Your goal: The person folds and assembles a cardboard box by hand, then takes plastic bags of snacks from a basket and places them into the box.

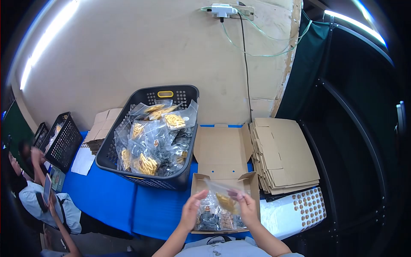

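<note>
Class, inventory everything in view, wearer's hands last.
Large basket: 1, black, centre
Basket packets: many, clear, yellow, inside
Open box: 1, brown, centre
Boxed packets: several, clear, inside
Held packet: 1, clear, yellow, above box
Cardboard stacks: 2, brown, both sides
Dotted sheets: 2+, white, near stacks
Smaller baskets: 2, black, left
Tablecloth: 1+, blue, below
Co-worker: 1+, light-blue shirt, left
Lights: 2+, white, above
Adapter: 1, white, above
Left hand: 1, bare, near packet
Right hand: 1, bare, holding packet
</note>
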Available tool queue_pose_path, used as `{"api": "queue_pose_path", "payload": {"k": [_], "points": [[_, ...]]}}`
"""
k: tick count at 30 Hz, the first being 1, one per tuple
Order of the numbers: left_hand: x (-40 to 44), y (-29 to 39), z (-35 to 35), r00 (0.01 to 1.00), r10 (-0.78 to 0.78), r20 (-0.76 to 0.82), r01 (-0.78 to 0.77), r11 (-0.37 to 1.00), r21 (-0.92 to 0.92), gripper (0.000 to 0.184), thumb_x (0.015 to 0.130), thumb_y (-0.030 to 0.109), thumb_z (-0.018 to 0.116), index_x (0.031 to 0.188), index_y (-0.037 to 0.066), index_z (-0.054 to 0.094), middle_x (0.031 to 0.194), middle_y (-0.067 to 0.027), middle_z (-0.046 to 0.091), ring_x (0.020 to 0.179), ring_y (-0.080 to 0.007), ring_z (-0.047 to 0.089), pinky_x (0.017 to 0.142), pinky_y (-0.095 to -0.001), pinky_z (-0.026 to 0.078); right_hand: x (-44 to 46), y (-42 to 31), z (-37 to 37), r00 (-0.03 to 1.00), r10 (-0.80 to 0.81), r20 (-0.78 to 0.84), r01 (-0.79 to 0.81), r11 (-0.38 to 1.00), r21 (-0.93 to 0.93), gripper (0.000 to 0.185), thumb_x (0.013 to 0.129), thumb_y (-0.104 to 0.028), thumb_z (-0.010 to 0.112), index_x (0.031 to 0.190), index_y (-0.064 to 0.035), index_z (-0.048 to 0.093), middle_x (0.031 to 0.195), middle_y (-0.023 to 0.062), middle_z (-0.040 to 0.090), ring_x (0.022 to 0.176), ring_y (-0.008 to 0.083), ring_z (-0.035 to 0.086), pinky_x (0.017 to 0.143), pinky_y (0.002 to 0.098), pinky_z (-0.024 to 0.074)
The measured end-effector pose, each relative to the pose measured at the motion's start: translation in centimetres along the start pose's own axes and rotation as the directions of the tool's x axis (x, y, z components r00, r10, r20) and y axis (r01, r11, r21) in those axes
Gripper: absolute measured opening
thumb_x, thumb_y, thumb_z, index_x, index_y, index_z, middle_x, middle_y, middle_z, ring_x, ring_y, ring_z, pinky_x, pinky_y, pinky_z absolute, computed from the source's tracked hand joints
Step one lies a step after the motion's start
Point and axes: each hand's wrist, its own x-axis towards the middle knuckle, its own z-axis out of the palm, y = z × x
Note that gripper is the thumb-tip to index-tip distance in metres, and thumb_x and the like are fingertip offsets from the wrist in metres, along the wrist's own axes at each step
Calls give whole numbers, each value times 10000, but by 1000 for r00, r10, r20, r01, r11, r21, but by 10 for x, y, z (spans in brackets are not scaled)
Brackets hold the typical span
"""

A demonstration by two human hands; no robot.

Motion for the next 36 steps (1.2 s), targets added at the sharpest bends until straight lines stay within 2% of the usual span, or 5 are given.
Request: {"api": "queue_pose_path", "payload": {"k": [3,13,18,30,36], "points": [[-11,0,35,999,39,-23,-36,992,118,472,945,263,519,1320,-16,450,1278,-148,533,1229,-245,470,1064,-368,310,1,-9,22,897,-332,293,438,758,-483,364,968,-241,463,1252,-31,550,1225,190,560,1168,275,520,1018,387,357],[-12,32,35,998,-14,56,0,972,235,273,969,202,491,1128,26,624,1017,-135,673,1013,-227,615,999,-375,390,5,-13,21,947,-304,-102,214,836,-505,1027,638,-183,847,1443,-86,216,1199,125,464,1063,241,462,966,396,363],[-11,46,32,972,137,193,-218,836,504,296,977,202,440,1161,50,614,1053,-159,659,1012,-303,603,1011,-427,379,-4,-28,14,982,-184,-53,177,979,-104,800,722,-63,783,1388,-19,343,786,17,633,793,110,586,903,279,402],[-5,31,21,989,-76,130,73,997,26,559,1012,409,310,1303,-37,478,1004,-152,687,980,-177,625,969,-335,404,-15,1,-22,933,148,327,-135,989,-62,421,904,-157,620,1283,-12,507,981,64,671,893,123,621,814,265,479],[-12,-65,13,956,-232,177,98,826,555,696,950,375,490,1467,28,180,1431,-245,347,1287,-373,389,1079,-435,287,6,77,-71,963,41,-266,-88,982,-168,281,900,-167,635,1122,-11,563,837,35,633,673,67,556,565,216,444]]}}
